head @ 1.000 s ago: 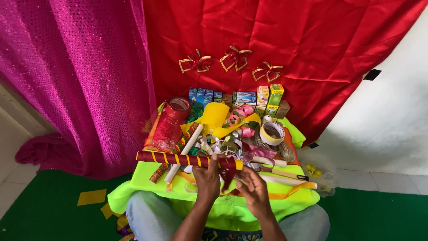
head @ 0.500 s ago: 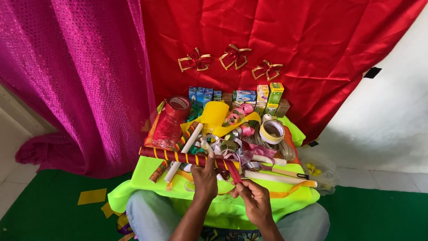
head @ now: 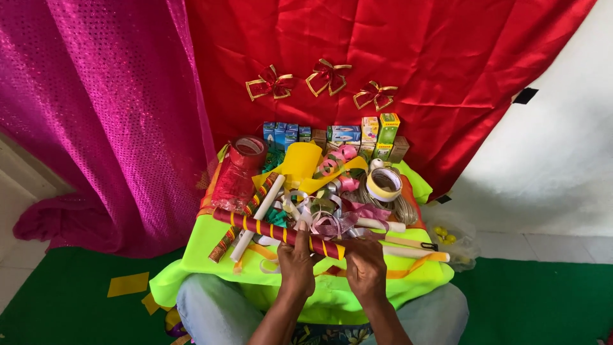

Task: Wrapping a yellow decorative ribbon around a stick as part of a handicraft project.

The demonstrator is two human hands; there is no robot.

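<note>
Left hand [head: 297,260] gripping the red stick with yellow bands [head: 274,232] lying across the green cloth [head: 332,300]; right hand [head: 365,267] pinching its near end. Behind, standing in a row against the red drape [head: 396,51]: small blue boxes [head: 284,134], green and yellow cartons [head: 380,130].

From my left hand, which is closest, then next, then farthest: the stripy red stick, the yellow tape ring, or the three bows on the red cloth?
1. Stripy red stick: in the left hand.
2. Yellow tape ring: up and right, in the pile.
3. Three bows: highest, on the red cloth.
</note>
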